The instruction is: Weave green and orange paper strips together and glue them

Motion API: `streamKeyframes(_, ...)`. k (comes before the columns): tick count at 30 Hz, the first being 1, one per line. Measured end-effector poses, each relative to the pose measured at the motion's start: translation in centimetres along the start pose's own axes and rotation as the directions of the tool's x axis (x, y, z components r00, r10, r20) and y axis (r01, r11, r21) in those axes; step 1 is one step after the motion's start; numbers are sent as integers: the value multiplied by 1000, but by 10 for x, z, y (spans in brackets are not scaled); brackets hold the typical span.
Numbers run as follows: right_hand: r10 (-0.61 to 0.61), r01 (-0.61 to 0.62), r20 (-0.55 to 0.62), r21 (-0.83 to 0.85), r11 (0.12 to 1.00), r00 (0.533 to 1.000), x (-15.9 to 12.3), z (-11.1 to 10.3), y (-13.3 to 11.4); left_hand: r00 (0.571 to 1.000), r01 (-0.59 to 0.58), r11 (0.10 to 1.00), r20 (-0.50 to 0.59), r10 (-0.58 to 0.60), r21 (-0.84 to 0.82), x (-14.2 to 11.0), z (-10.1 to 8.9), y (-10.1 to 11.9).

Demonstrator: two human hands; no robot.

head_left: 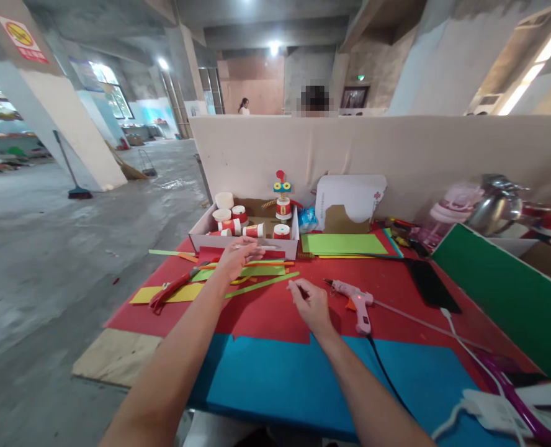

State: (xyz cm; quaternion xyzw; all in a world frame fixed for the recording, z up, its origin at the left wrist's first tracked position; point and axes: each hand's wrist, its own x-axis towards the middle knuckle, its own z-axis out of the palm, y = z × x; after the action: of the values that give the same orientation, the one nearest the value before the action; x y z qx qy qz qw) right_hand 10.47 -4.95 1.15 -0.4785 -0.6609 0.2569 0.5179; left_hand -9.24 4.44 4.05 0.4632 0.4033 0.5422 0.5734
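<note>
My left hand [238,256] reaches over the front edge of a shallow cardboard box [291,248], its fingers stretched out. Just past its fingertips is a thin whitish stick [268,248]; whether they touch is unclear. My right hand [310,305] is curled closed above the red sheet, and what its fingers hold, if anything, is hidden. A light green paper strip [266,284] ends near it. To its right lies a pink hot glue gun [357,301] with a small red light. Inside the box are several red and white paper cups [229,226] and a cup figure with yellow eyes [282,202].
Red-handled scissors [175,288] lie among paper strips at left. Green paper sheets [345,244], a black phone [431,285] with a cable, a pink bottle [452,214] and a green board [503,298] stand or lie at right. A pale partition [378,146] rises behind; a person is beyond it.
</note>
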Motion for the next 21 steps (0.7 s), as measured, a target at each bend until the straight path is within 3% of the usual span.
streamKeyframes(2,27,-27,10,-7,1000,1000,0,-1,2,999,31,998,-11,-32,-55,3,-9,-6)
streamKeyframes(4,57,-57,24,-15,998,998,1,-1,4,997,82,997,7,-81,-2,5,-15,-12)
streamKeyframes(8,132,-127,105,-52,991,986,3,1,10,997,80,933,-29,-75,349,7,-23,-17)
streamKeyframes(10,149,-133,177,-101,986,973,2,2,12,995,33,762,-91,34,646,6,-25,-13)
streamKeyframes(12,137,-94,273,-165,982,952,1,2,12,976,-7,459,-94,197,889,2,-25,-5)
streamKeyframes(14,110,-26,371,-224,974,922,-1,2,11,959,3,210,-63,277,978,-4,-21,3)
streamKeyframes(15,100,5,411,-248,969,906,-2,1,9,963,-7,138,-31,266,990,-8,-17,6)
streamKeyframes(17,97,39,458,-279,959,884,-3,0,8,979,-161,84,149,142,983,-15,-6,8)
streamKeyframes(19,109,39,472,-291,956,875,-2,0,7,948,-314,109,317,-12,943,-22,7,2)
streamKeyframes(21,118,29,469,-293,956,875,-2,0,8,931,-351,45,354,-87,935,-27,20,-8)
